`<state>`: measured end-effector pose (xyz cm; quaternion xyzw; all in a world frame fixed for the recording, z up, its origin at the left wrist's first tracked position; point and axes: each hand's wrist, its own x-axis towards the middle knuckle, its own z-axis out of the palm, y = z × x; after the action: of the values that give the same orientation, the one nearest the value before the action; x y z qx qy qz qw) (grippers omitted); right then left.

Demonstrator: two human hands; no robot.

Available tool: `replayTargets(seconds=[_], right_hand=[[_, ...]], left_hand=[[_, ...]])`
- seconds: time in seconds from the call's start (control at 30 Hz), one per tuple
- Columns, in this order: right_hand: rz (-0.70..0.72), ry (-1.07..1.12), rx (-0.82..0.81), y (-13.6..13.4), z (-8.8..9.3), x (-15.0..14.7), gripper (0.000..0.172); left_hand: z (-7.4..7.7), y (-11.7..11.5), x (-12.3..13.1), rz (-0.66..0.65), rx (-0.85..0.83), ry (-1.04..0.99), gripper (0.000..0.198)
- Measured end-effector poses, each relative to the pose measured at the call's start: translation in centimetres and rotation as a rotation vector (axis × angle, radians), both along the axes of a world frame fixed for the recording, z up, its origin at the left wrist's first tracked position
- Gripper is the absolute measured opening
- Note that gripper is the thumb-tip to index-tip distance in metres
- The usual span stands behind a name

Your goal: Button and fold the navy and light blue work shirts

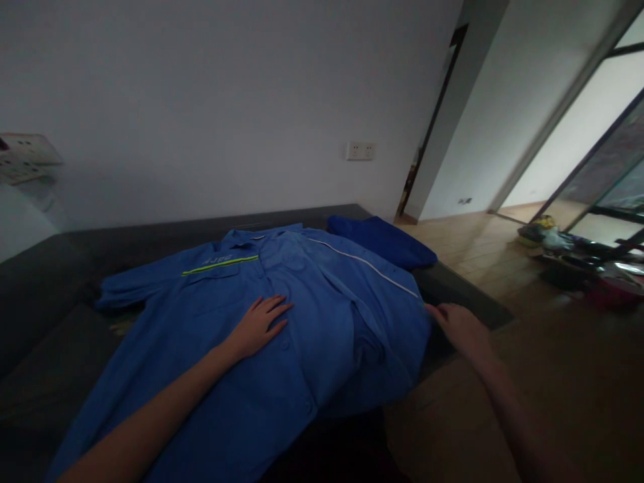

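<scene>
A blue work shirt [302,288] with a yellow-green chest stripe lies spread face up on a dark surface [45,295]. My left hand [261,325] rests flat on the shirt's front, fingers stretched out and apart. My right hand [460,325] is at the shirt's right edge, by the sleeve with a white piping line; its fingers curl against the cloth, and whether they pinch it is unclear. A second blue garment [387,238] lies folded at the far right corner of the surface.
A white wall with a socket plate [360,150] stands behind. A doorway [433,127] opens at the right. Tiled floor [553,376] runs along the right side, with a heap of clutter [578,258] near glass doors.
</scene>
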<state>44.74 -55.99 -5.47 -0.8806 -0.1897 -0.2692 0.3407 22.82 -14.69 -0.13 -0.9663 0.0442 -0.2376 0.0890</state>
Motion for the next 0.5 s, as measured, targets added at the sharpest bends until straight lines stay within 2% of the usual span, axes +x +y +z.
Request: replayTargets(seconds=[0.1,0.17,0.27,0.37,0.5], right_hand=[[0.000,0.085,-0.031,0.5,-1.4,1.6,0.047],[0.046,0.035,0.037,2.1,-1.8,1.7,0.044],[0.180,-0.010,0.182,4.7,-1.2,1.3,0.040],[0.296,0.062,0.514,5.5,0.4,1.2,0.038],[0.255,0.147,1.055,3.7,3.0,1.7,0.046]], left_hand=[[0.0,0.0,0.0,-0.007,0.003,-0.017,0.044],[0.0,-0.2,0.0,-0.011,0.002,-0.017,0.043],[0.1,-0.4,-0.1,-0.015,-0.011,-0.018,0.042],[0.3,-0.6,-0.2,-0.025,-0.028,-0.029,0.041],[0.7,-0.8,-0.5,-0.061,-0.050,-0.103,0.037]])
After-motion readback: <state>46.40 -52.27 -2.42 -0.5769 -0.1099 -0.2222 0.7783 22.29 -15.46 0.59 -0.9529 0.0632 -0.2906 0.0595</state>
